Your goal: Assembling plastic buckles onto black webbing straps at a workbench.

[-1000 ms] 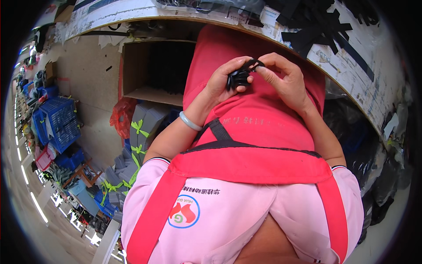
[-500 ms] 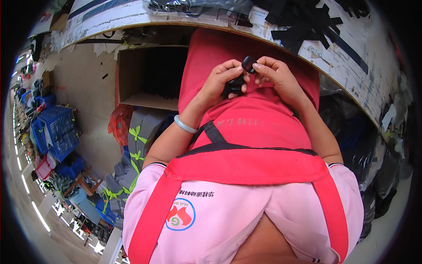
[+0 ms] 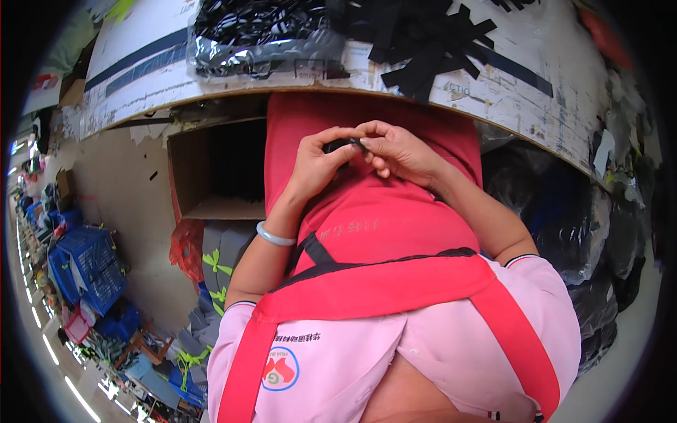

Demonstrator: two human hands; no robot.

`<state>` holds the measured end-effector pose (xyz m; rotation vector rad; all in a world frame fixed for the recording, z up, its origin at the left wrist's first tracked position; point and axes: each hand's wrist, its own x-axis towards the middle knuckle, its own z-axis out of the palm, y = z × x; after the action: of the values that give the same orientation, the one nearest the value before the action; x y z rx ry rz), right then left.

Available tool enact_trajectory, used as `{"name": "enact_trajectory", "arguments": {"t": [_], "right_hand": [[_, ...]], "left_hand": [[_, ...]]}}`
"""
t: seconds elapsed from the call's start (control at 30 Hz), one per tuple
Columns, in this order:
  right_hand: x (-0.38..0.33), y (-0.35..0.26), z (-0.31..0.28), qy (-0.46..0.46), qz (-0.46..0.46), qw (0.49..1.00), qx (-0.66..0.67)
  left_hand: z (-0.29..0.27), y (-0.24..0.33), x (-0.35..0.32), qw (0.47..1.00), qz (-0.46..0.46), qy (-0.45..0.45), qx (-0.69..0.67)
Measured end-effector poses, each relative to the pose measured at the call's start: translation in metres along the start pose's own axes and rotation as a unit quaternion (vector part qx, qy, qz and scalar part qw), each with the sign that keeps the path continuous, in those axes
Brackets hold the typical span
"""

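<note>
Working with both bare hands above our lap, we have a small black fitting (image 3: 358, 144) partway through handling, in our judgement: it sits at the centre of our dial, between the left hand (image 3: 315, 163) and the right hand (image 3: 403, 155), and is not yet put down. How much of its handling is done we cannot tell, because thumbs and knuckles cover most of it. Plenty seems left, judging by the clear plastic bag (image 3: 247, 65) of glossy black pieces (image 3: 257, 21) on the counter (image 3: 557, 120) toward half past ten. Black fabric strips (image 3: 430, 53) lie spread on that counter at about one o'clock, and a cardboard box (image 3: 218, 208) opens near nine o'clock, its inside too dark to read.

Our left fingers are curled nearly closed, thumb pressed over black material; whether they hold one fitting or several is hidden. Our right fingers are drawn into a tight pinch at the fitting's three o'clock end, close against the left fingertips. Beneath both hands spreads the red apron (image 3: 374, 204), with a red plastic bag (image 3: 187, 243) well apart at eight o'clock and dark plastic bags (image 3: 557, 204) between three and four o'clock
</note>
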<state>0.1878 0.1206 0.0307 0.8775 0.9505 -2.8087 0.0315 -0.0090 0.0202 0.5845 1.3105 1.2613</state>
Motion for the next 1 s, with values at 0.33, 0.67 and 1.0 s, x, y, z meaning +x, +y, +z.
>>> {"name": "enact_trajectory", "arguments": {"t": [0.33, 0.67, 1.0], "right_hand": [[0.008, -0.129, -0.048, 0.396, -0.455, 0.375, -0.704], [0.002, -0.136, -0.047, 0.348, -0.526, 0.442, -0.638], [-0.005, -0.05, 0.019, 0.134, -0.163, 0.918, -0.335]], "left_hand": [[0.007, 0.01, 0.014, 0.995, -0.067, 0.047, -0.065], [0.006, 0.022, 0.017, 0.995, -0.053, 0.074, -0.043], [0.013, 0.029, 0.026, 0.991, 0.074, 0.113, -0.018]]}}
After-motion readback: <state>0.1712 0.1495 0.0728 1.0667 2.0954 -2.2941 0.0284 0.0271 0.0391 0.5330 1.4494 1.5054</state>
